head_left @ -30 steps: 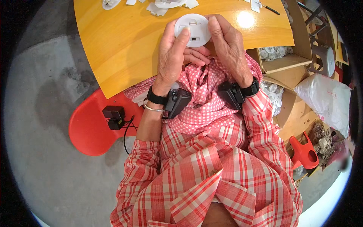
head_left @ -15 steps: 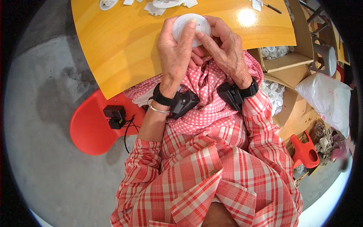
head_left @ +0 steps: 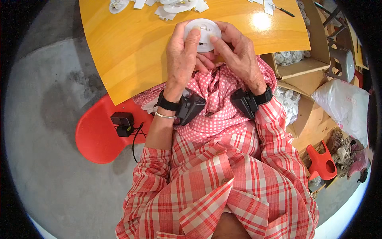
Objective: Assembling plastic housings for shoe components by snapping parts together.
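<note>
Between my two hands is a round white plastic disc [head_left: 203, 28] with small slots in its upward face and a dark spot near its lower edge. My left hand [head_left: 184, 55] grips its left side, the thumb lying on the face. From the right, my right hand [head_left: 238, 49] holds the rim, its thumb pressed on the face near the right edge. The other fingers curl underneath, and the disc's underside is hidden. Both hands are over the near edge of the yellow wooden table [head_left: 131, 51].
White plastic parts [head_left: 179, 6] lie along the table's far side, and a black pen [head_left: 285, 12] at the far right. Cardboard boxes [head_left: 298, 71] with white parts stand at right, near a full white plastic bag [head_left: 343, 105]. A red chair [head_left: 95, 133] holds black adapters [head_left: 122, 123].
The disc has come slightly lower in view. Both thumbs have shifted outward, uncovering more of its face, where slots and a dark spot now show.
</note>
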